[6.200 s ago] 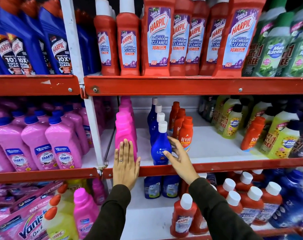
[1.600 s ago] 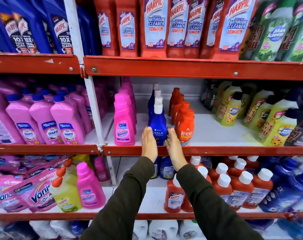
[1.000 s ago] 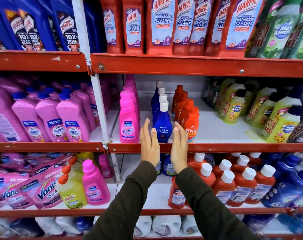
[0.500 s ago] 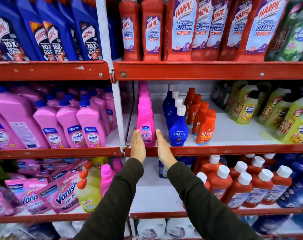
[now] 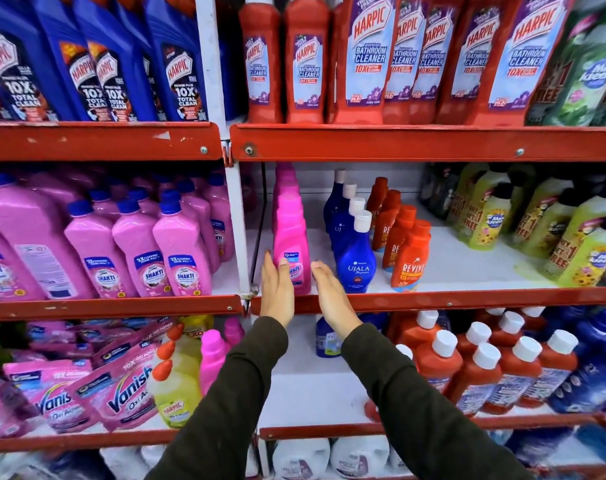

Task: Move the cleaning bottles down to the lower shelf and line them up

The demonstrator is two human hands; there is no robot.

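A row of pink Vanish bottles stands at the left end of the middle shelf, running front to back. My left hand is flat and open at the front bottle's left side. My right hand is flat and open at its right side, just off the label. Neither hand holds anything. To the right stand a row of blue Ujala bottles and a row of orange Revive bottles. The lower shelf shows below my wrists.
Red Harpic bathroom cleaner bottles fill the top shelf. Pink Shakti bottles stand left of the white upright. Green Max Kleen bottles sit at the right. On the lower shelf are orange white-capped bottles, a yellow Harpic bottle and Vanish pouches.
Both hands moved left from the blue Ujala row to the pink Vanish row, then opened slightly away from the front bottle. The view shifted left.
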